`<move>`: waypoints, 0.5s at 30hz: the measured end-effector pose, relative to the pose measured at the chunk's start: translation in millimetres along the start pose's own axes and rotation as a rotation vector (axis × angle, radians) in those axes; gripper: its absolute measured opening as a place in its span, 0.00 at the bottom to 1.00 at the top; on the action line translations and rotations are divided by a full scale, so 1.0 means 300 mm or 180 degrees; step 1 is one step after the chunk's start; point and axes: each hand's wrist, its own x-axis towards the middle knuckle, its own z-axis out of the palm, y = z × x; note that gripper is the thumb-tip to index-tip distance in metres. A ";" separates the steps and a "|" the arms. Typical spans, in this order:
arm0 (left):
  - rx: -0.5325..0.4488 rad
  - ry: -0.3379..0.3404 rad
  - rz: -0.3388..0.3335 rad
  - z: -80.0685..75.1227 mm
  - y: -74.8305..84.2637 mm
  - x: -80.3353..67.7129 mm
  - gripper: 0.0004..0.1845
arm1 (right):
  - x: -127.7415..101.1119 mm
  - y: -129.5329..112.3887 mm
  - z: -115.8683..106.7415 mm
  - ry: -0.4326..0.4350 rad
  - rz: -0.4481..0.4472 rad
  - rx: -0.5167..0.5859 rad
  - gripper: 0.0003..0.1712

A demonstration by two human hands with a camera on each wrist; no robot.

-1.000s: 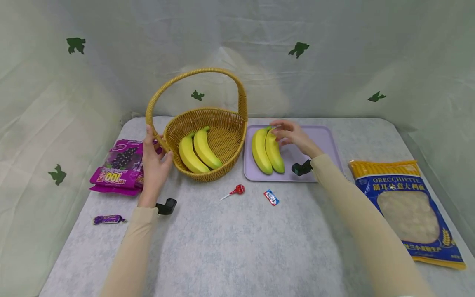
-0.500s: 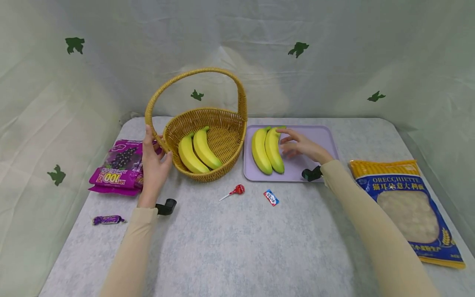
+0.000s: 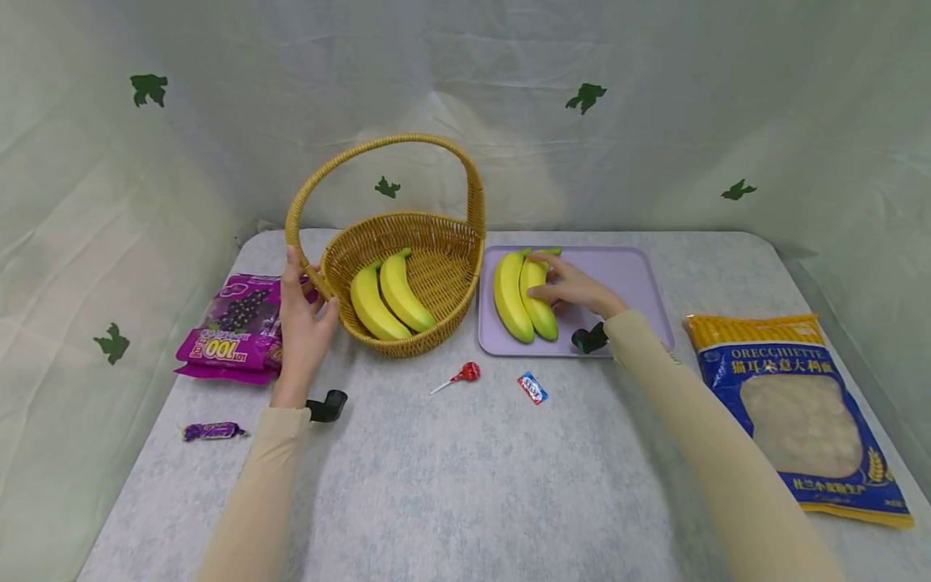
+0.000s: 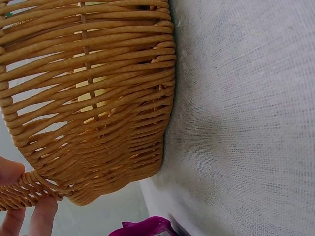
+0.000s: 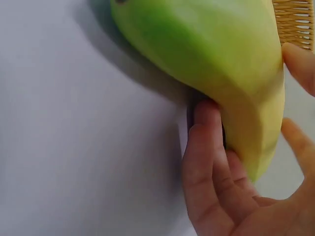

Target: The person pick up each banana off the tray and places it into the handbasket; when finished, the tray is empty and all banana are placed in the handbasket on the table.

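Bananas (image 3: 525, 293) lie as a pair on the lilac tray (image 3: 633, 279), which sits just to the 3 o'clock side of the wicker basket (image 3: 444, 267) in the head view. My right hand (image 3: 570, 284) is laid over the right-hand banana of that pair, fingers curling round it. My left hand (image 3: 301, 319) grips the foot of the basket handle at the basket's 9 o'clock edge, thumb and fingers closed on the cane. Two more bananas (image 3: 385, 299) already lie inside the basket. At 6 o'clock of the basket I see a lollipop (image 3: 457, 377) and a small wrapped sweet (image 3: 532, 386); at 9 o'clock a purple candy bag (image 3: 236, 327); at far 3 o'clock a pasta bag (image 3: 800, 408)

From the left wrist, the basket wall (image 4: 93, 98) fills the view and my fingertips (image 4: 42, 216) pinch the handle root at 7 o'clock, so the basket looks steadied on the cloth

From the right wrist, the banana (image 5: 211, 64) runs from 11 to 5 o'clock, and my fingers (image 5: 206, 157) are tucked under its edge with the thumb on the far side, clamped on the fruit but not deeply. I judge the grip wants more finger under the belly before lifting, since the skin looks smooth and the second banana lies touching it; a straight lift would keep it from dragging its neighbour
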 end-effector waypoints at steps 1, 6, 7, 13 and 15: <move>0.0000 0.0003 0.0007 0.000 -0.001 0.000 0.49 | 0.005 0.001 0.002 0.0015 -0.0003 -0.0034 0.44; -0.0019 0.0008 -0.0020 0.001 0.002 0.000 0.49 | 0.004 0.001 0.006 0.0131 0.0016 -0.0110 0.42; -0.0026 0.0006 -0.0029 0.001 0.003 0.000 0.49 | 0.001 0.000 0.006 0.0163 0.0030 -0.0111 0.41; -0.0050 0.0003 -0.0034 0.000 0.001 0.001 0.50 | -0.029 -0.013 0.003 0.0288 0.0046 -0.0005 0.39; -0.0054 0.0007 -0.0018 0.000 -0.002 0.002 0.50 | -0.041 -0.022 0.001 0.0276 0.0020 0.0049 0.39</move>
